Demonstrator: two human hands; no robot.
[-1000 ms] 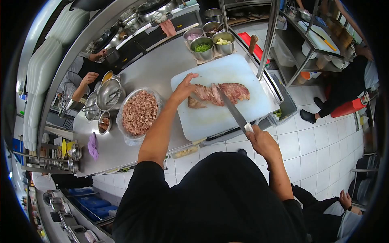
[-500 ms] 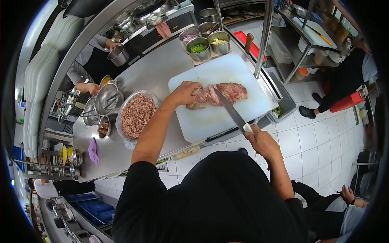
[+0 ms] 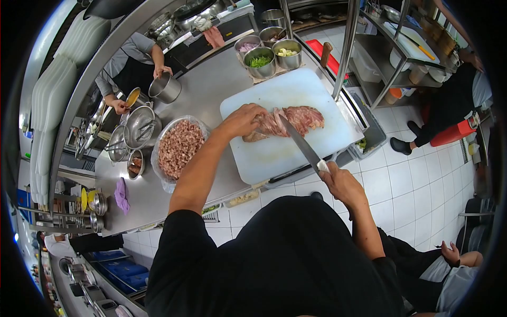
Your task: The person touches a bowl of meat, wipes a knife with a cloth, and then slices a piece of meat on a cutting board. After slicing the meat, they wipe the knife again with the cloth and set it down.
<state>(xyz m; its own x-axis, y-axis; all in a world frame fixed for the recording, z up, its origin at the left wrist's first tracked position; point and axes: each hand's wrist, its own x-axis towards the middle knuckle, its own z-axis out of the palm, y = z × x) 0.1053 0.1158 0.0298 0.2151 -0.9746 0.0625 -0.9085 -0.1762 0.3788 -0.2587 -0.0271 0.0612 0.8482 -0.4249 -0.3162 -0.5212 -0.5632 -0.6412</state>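
Note:
A piece of raw meat (image 3: 303, 119), partly cut into strips, lies across the white cutting board (image 3: 259, 164). At its left end my left hand (image 3: 247, 120) presses down with curled fingers, gripping the meat. My right hand (image 3: 340, 185) is wrapped around the pale handle of a long kitchen knife (image 3: 306, 149). The blade slants up and left, its tip end at the meat just right of my left hand. To the left of my left forearm stands a bowl of diced meat (image 3: 180, 148) lined with clear plastic.
Steel pots of chopped greens (image 3: 260, 62), yellow pieces (image 3: 287, 53) and purple onion (image 3: 247, 46) stand behind the board. Across the counter, a co-worker's hands hold a steel pot (image 3: 165, 88) and a ladle (image 3: 133, 97). Strainers (image 3: 140, 127) and a purple cloth (image 3: 122, 196) lie left.
The knife and both my hands have shifted only slightly at the meat. The co-worker's pot has moved right over the counter, and the ladle has been raised to the left.

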